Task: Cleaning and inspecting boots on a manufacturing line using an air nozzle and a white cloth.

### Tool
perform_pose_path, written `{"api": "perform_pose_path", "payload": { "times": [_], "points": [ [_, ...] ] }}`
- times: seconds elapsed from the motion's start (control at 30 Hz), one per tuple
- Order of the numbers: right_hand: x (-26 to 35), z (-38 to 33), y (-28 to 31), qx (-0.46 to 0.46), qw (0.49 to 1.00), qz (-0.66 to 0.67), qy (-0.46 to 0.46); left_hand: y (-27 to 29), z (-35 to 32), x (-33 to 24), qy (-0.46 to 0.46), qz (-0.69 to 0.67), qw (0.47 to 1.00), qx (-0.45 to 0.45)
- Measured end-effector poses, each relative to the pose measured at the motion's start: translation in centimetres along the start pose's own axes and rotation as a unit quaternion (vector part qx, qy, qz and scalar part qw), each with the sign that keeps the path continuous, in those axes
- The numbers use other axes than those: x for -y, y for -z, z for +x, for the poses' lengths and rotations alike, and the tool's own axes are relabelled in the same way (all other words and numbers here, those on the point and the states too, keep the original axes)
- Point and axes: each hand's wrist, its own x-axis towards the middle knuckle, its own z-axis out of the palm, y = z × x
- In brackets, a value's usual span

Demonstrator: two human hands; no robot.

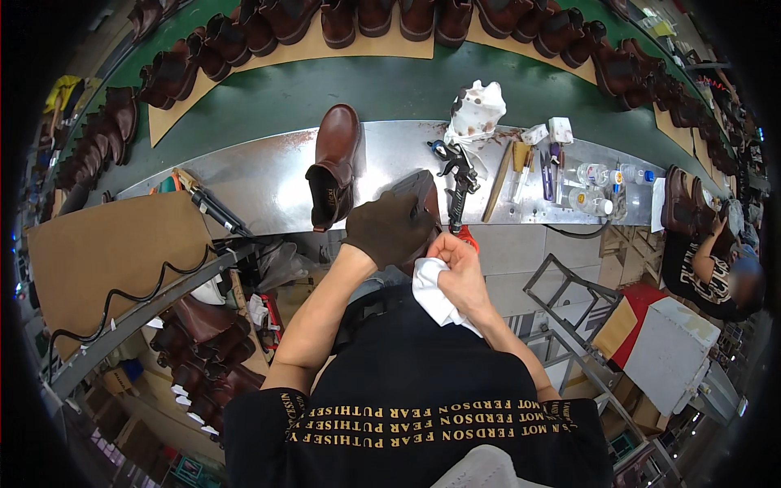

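My left hand (pixel 389 228), in a dark brown glove, is closed around a brown leather boot (pixel 419 189) whose sole side is turned up toward the bench. A folded white cloth (pixel 438 294) is pinched in my bare right hand (pixel 457 264), close against the boot's right side. Part of this boot is hidden behind the glove. Just left of it, a second brown ankle boot (pixel 335 163) stands on the metal bench top (pixel 252 175), with its opening toward me.
A spray gun (pixel 458 175) and a stained white cloth (pixel 476 110) lie beyond my hands. Brushes (pixel 522 175) and clear bottles (pixel 590 201) are at the right. Rows of boots (pixel 338 24) line the green belt. A co-worker (pixel 716 268) handles boots at far right.
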Motion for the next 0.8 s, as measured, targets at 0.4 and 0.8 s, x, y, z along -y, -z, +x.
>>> {"api": "perform_pose_path", "payload": {
  "times": [0.4, 0.8],
  "points": [
    [0.2, 0.3, 0.3, 0.0, 1.0, 0.017, -0.024, 0.3, 0.0, -0.2, 0.004, -0.006, 1.0, 0.004],
    [0.1, 0.1, 0.6, 0.031, 0.996, 0.046, -0.063, -0.6, -0.5, 0.5, -0.003, 0.02, 1.0, -0.013]
  ]
}}
